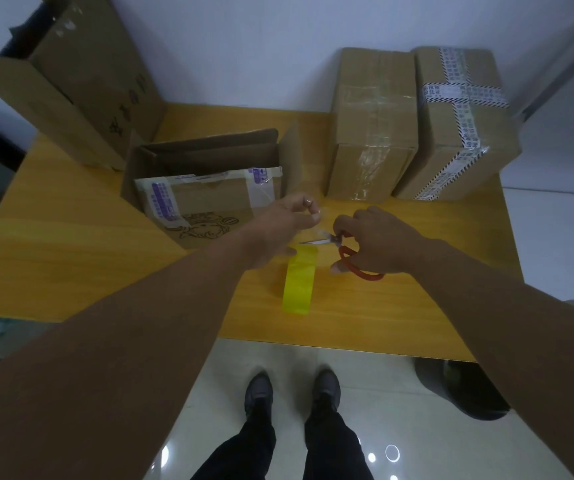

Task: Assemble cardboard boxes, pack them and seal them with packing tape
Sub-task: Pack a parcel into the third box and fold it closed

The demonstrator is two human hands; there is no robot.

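Red-handled scissors [345, 256] gripped in right hand [379, 240], handles half hidden; left hand [278, 225] pinches clear tape [318, 224], barely visible.

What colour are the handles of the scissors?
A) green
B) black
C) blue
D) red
D: the scissors gripped by the right hand have red handles, while the left hand pinches a strip of clear tape.

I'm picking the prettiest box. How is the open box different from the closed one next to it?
The open box has its flaps up; the closed box is taped shut. The open box carries a cartoon drawing and purple-printed tape; the closed box is plain with clear tape. Both are brown cardboard.
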